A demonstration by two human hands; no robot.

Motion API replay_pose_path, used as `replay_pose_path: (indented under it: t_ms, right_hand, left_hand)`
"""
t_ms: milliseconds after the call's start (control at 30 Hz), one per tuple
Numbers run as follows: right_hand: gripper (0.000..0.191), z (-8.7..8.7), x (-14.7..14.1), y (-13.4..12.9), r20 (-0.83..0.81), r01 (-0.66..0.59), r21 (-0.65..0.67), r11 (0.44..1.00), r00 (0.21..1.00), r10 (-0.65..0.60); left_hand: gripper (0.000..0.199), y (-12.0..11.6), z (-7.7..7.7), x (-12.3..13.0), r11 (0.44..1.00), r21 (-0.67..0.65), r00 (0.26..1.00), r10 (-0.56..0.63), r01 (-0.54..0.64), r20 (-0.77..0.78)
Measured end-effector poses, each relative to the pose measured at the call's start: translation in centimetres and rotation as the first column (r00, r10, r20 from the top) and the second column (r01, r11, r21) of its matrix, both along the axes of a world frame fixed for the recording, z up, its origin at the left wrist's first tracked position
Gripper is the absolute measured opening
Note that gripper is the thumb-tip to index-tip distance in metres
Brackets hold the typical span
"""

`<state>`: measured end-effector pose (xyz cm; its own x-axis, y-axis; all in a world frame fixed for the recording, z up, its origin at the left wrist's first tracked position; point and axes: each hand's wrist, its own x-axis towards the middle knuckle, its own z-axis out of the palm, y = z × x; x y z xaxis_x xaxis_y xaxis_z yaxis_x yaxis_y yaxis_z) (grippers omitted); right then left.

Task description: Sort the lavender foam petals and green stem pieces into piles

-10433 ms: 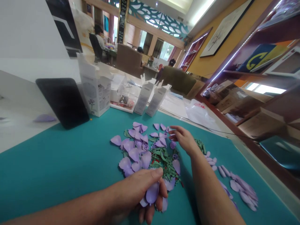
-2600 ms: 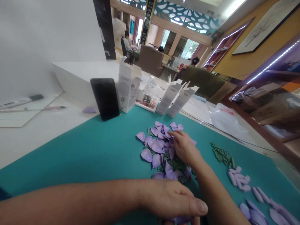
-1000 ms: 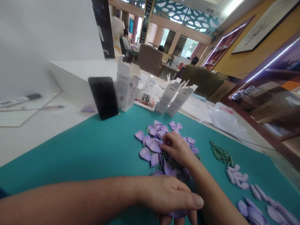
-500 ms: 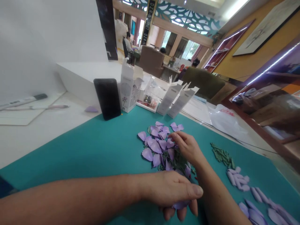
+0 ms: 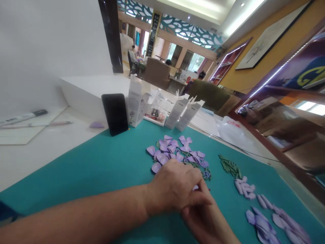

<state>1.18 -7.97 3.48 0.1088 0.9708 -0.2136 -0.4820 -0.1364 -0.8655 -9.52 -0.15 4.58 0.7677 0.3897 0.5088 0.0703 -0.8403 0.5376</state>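
Fingers (image 5: 201, 199) of the left hand (image 5: 172, 184) lay curled over the right hand (image 5: 196, 217), the two closed together; whether they gripped the small lilac piece (image 5: 195, 187) showing between them could not be told. Thin, scalloped lilac petals (image 5: 165, 149) lay loose just beyond the hands on the teal mat (image 5: 83, 179) (matt, light, easily shifted), so a brushing wrist could scatter them. Green leaf strips (image 5: 230, 166) lay apart.

Left hand (image 5: 175, 185) lies across the right hand (image 5: 200, 220). Passage: flat teal mat (image 5: 83, 169) left of the hands, up to the upright black rectangular phone (image 5: 115, 115). Obstructions: lilac foam petals (image 5: 170, 152) directly ahead; thin green foam strips (image 5: 230, 166) and rolled lilac foam petals (image 5: 243, 188) to the right.
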Motion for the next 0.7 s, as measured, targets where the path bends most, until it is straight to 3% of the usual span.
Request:
replay_pose_path:
  t_ms: [133,367,467,600,700]
  right_hand:
    - [0.032,-1.1,-0.1,-1.2,-0.075,0.072,0.008,0.997,0.995,-0.072]
    - [0.039,-3.1,0.8,-2.9,-0.053,0.068,0.023,0.997,0.996,-0.067]
    - [0.040,-3.4,1.2,-3.7,-0.124,0.087,-0.008,0.996,0.988,-0.087]
    - [0.026,-2.8,3.0,-5.3,-0.287,0.225,-0.119,0.967,0.925,-0.250]
    - [0.023,-1.7,6.0,-7.1,-0.237,0.353,-0.140,0.925,0.895,-0.378]
  left_hand:
    - [0.050,-1.2,-1.2,1.0,0.992,0.126,0.986,-0.003,0.024,-0.166]
    - [0.046,-2.2,-2.0,1.2,0.978,0.140,0.959,-0.113,0.153,-0.258]
    - [0.050,-2.2,-2.0,1.3,0.976,0.078,0.957,-0.181,0.204,-0.228]
    - [0.046,-1.9,-1.8,1.1,0.978,-0.023,0.969,-0.211,0.210,-0.131]
    - [0.048,-1.5,-1.8,1.0,0.979,-0.027,0.975,-0.205,0.204,-0.090]
